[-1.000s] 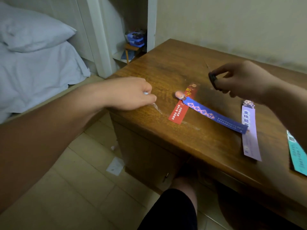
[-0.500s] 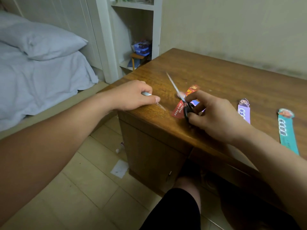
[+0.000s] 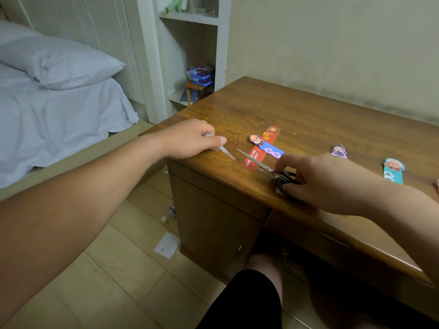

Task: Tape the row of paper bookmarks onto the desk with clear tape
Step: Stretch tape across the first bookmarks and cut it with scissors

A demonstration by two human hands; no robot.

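Brown wood-grain desk (image 3: 308,115), my red bookmark (image 3: 259,150) with white print, blue bookmark (image 3: 270,149) across it, teal bookmark (image 3: 393,173) toward the desk's right, black scissor handles (image 3: 286,182), silver blades.

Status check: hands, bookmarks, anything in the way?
Left hand pinching clear tape. Right hand gripping scissors. Blue bookmark crosses red bookmark.

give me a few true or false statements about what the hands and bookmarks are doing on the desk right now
1. The right hand grips black-handled scissors. True.
2. The left hand lies open and flat on the desk. False: it is closed, pinching a strip of clear tape.
3. The blue bookmark lies across the red bookmark. True.
4. The teal bookmark touches the red one. False: it lies far off at the right end.
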